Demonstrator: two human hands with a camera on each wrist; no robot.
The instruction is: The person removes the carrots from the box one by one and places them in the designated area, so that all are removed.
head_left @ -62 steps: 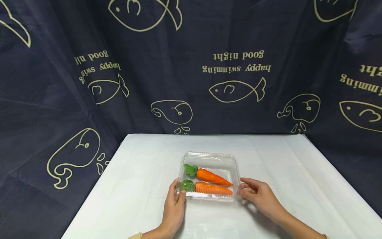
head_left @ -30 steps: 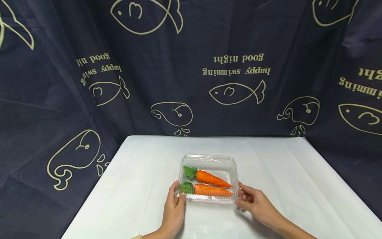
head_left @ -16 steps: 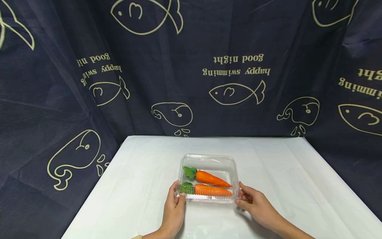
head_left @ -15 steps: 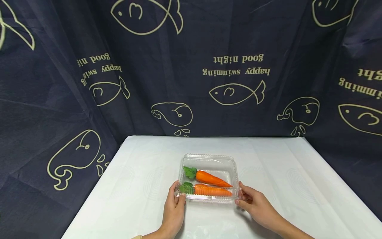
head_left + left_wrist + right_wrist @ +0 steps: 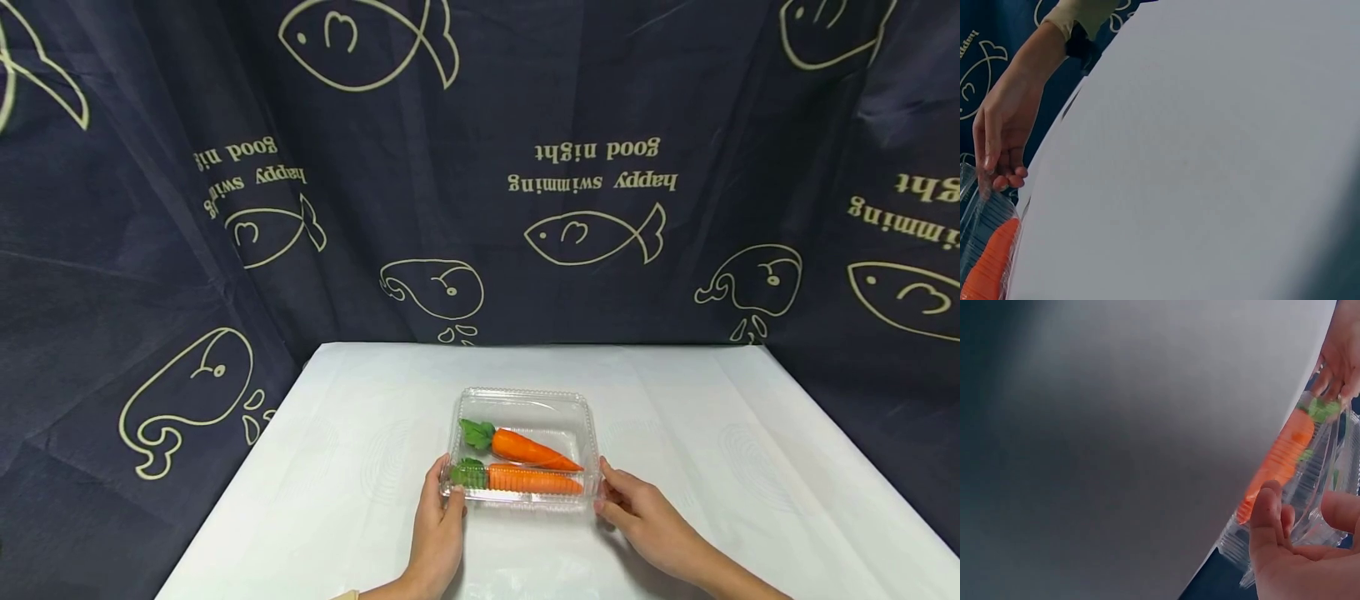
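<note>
A clear plastic container [image 5: 558, 408] with ridged walls sits at the middle of the white table, holding two orange carrots with green tops. One carrot [image 5: 536, 450] slants behind; the other [image 5: 534, 480] lies along the front, seen through ridged plastic. My left hand [image 5: 437, 533] grips the front left corner, thumb at the front rim and fingers along the side. At the front right corner, my right hand [image 5: 648, 521] has bent fingers and thumb around the plastic. The right wrist view shows that thumb [image 5: 1340, 511] apart from the fingers, with the container [image 5: 1313, 515] between and beyond them.
A white cloth [image 5: 360, 517] covers the table. Dark blue curtain fabric [image 5: 480, 167] with fish and whale outlines hangs behind it and at both sides. The table's back edge [image 5: 540, 344] meets this fabric.
Since the oldest frame, my right thumb and fingers have slid slightly toward the container's front corner. My left hand keeps its hold. Over the last half second almost nothing has moved.
</note>
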